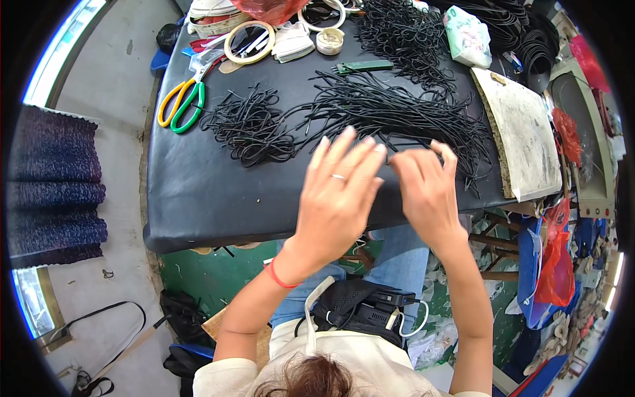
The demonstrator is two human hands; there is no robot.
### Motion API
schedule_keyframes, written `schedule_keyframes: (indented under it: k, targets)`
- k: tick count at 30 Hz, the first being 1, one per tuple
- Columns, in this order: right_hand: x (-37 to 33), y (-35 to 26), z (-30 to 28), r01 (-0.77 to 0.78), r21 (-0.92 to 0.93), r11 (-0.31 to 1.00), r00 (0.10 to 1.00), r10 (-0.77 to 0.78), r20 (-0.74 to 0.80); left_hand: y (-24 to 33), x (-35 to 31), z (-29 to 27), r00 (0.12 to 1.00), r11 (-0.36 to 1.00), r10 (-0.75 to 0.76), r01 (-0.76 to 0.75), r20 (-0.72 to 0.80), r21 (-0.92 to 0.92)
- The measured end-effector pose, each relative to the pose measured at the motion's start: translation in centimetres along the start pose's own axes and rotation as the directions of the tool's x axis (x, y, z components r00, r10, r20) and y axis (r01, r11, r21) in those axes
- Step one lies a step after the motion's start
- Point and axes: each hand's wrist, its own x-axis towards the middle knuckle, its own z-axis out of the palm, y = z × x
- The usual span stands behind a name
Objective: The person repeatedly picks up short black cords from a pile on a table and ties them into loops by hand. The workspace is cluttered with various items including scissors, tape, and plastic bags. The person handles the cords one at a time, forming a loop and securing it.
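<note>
Cord bundle (pixel 397 109): thin black strands lay loosely alongside one another, ends splayed.
Place: it stretched across the table (pixel 198 208).

Thin matt black cords (pixel 397 106) on smooth, glossy black tabletop (pixel 211 198), near its left edge shiny yellow-and-green plastic scissor handles (pixel 200 99)

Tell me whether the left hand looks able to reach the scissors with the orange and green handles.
Probably yes: the scissors lie with handles uncovered, and bare black tabletop leaves the left hand a way around the smaller cord pile between them.
</note>
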Motion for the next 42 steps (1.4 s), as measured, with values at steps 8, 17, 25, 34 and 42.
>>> schedule_keyframes:
  k: [8, 17, 25, 34, 42]
  targets:
    - [-0.2, -1.8, -1.5, -0.129, 0.247, 0.960, 0.966, 0.178, -0.187, -0.5, -1.1, -2.2, 0.972, 0.961, -0.202, 0.220, 0.120, -0.167]
    - [0.6, -5.4, -1.2, -0.379, 0.484, 0.789, 0.872, 0.479, -0.097, 1.5, -1.9, -1.8, 0.533, -0.219, -0.491, 0.690, 0.689, -0.690]
    - [-0.2, -5.6, -1.0, -0.319, 0.660, 0.681, 0.907, 0.421, 0.005, 0.7, -2.3, -1.3, 0.526, -0.249, -0.579, 0.614, 0.623, -0.749]
    - [-1.6, -4.2, -2.1, -0.358, 0.566, 0.743, 0.909, 0.415, 0.031, -0.1, -2.2, -1.9, 0.556, -0.468, -0.536, 0.431, 0.636, -0.771]
    - [-1.1, -4.5, -2.0, -0.131, 0.450, 0.883, 0.977, 0.192, -0.091, -0.1, -2.5, -2.4, 0.436, -0.361, -0.434, 0.717, 0.788, -0.596]
